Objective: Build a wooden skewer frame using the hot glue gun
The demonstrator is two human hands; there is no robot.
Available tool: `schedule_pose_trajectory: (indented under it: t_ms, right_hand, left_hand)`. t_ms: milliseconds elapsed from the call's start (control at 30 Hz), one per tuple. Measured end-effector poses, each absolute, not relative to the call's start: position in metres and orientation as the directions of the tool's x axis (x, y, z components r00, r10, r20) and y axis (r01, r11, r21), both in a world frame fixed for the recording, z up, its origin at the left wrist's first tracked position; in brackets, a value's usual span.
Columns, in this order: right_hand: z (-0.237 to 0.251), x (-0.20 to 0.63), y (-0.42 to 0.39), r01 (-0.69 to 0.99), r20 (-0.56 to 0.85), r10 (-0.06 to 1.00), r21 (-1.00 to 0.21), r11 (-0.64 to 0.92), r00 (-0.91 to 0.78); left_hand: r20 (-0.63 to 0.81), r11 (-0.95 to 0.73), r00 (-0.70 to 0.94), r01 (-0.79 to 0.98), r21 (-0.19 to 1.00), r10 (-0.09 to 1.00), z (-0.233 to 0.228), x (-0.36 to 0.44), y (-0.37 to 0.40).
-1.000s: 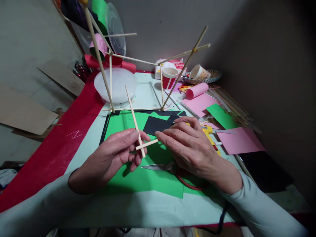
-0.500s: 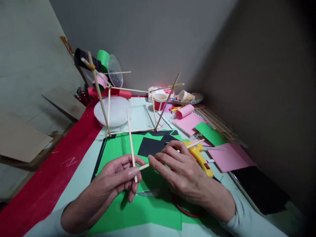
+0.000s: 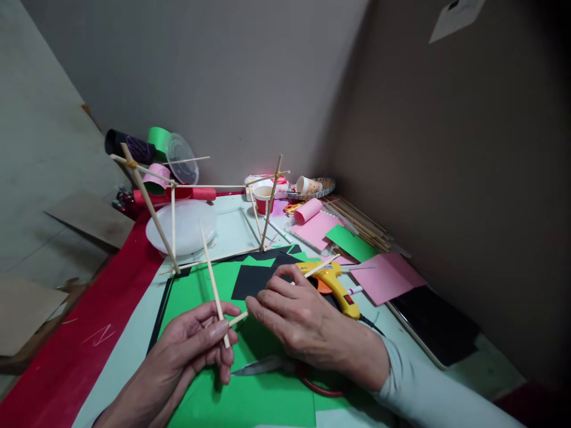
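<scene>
My left hand (image 3: 196,345) pinches two pale wooden chopsticks where they cross. One chopstick (image 3: 210,273) points up and away, its thin end free. The other chopstick (image 3: 316,267) runs across into my right hand (image 3: 298,312), whose curled fingers grip it from above and hide its middle; its end sticks out past the knuckles. Scissors (image 3: 261,365) with red handles lie on green paper (image 3: 250,398), partly under my right hand. Beyond the hands stands a frame of chopsticks (image 3: 151,211), with a yellowish rubber band visible at a front corner.
A yellow glue gun (image 3: 341,288) lies just beyond my right hand. Black paper (image 3: 252,282) and pink paper (image 3: 388,276) are spread around. Farther back are a red paper cup (image 3: 264,202), a white round lid (image 3: 182,229), a pink paper roll (image 3: 307,211) and a woven tray (image 3: 328,187).
The camera view has turned, so the scene sits farther left and the background lower. Both hands keep the same grip on the chopsticks.
</scene>
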State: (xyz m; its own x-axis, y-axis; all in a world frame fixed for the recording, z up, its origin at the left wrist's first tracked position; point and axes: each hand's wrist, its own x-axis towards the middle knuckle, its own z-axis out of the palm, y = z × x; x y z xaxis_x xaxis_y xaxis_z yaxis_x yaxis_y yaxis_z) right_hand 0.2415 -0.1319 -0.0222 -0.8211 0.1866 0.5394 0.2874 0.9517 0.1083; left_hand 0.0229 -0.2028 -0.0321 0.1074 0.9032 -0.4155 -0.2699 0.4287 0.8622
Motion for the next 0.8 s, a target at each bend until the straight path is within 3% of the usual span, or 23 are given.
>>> schedule_pose_trajectory:
  t_ms: [367, 800]
  right_hand:
    - [-0.021, 0.241, -0.132, 0.271, 0.545, 0.171, 0.108, 0.957, -0.821]
    - [-0.020, 0.242, -0.130, 0.312, 0.532, 0.202, 0.125, 0.942, -0.822]
  left_hand:
    - [-0.424, 0.437, 0.107, -0.257, 0.862, 0.900, -0.031, 0.023, -0.202]
    - [-0.445, 0.437, 0.068, -0.366, 0.822, 0.893, -0.020, 0.026, -0.204]
